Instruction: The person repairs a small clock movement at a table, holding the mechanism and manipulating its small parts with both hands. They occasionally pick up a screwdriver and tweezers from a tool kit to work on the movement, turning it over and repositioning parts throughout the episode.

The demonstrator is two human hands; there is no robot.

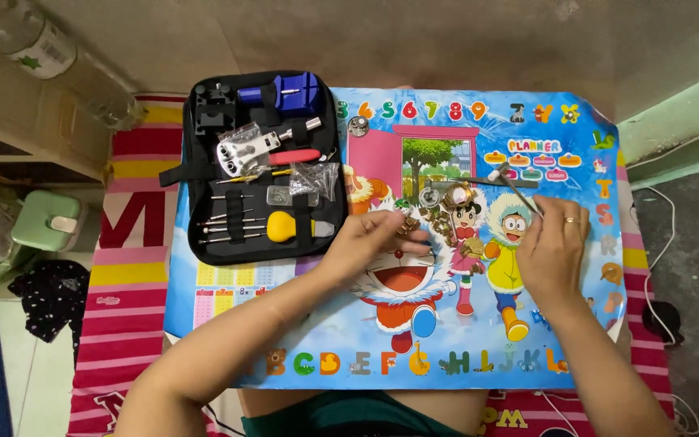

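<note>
While both hands work near the middle of the blue board [527, 356], a gold watch band [434, 222] lies between them, with a round watch case [456, 195] at its top end. The left hand [370, 243] has its fingers pinched on the left end of the band. The right hand [552, 251] is closed around a thin metal tool [519, 188] that points up toward the far edge of the board. A gold ring [569, 219] sits on one finger of that hand. The two hands are a little apart, with the band in the gap.

Just above the band lies a small round clear part [428, 197]. A long dark bar [495, 181] lies flat near the tool. Another small round metal piece [357, 125] sits close to the far left corner of the board.

On the left side of the board lies an open black tool case [264, 166]. Inside it are a blue block [289, 93], a red-handled tool [285, 155], a yellow-handled tool [289, 226] and a row of thin screwdrivers [232, 218].

Under the board is a striped pink and yellow cloth [135, 243]. Off to the far left stand a green box [46, 220] and a plastic bottle [30, 36].
</note>
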